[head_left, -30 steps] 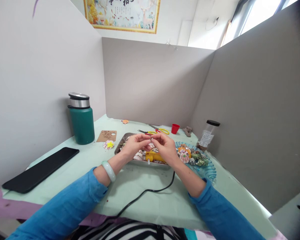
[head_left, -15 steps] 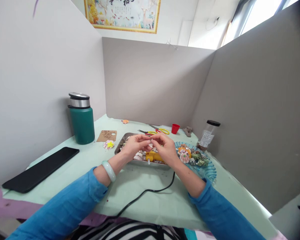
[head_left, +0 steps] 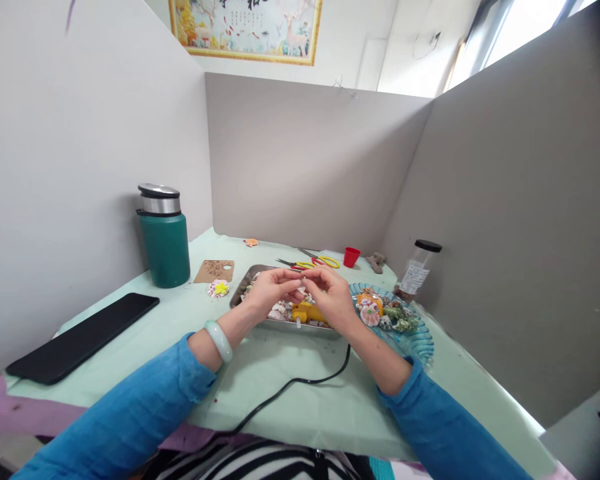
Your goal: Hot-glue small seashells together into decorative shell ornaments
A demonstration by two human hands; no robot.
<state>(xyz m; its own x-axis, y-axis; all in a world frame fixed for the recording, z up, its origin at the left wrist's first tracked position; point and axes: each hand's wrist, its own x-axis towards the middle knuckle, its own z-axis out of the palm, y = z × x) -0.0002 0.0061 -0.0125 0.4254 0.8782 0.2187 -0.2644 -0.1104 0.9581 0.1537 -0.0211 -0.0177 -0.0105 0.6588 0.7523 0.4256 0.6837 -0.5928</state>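
Barely shifting since earlier, kept left hand [head_left: 273, 291] and right hand [head_left: 333, 297] fingers clamped on a small piece [head_left: 301, 286] over the tray [head_left: 239, 294].

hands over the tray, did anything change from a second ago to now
Nothing visibly moved. The left hand and right hand still meet fingertip to fingertip on a small pale piece above the metal tray; the yellow glue gun lies in it as before.
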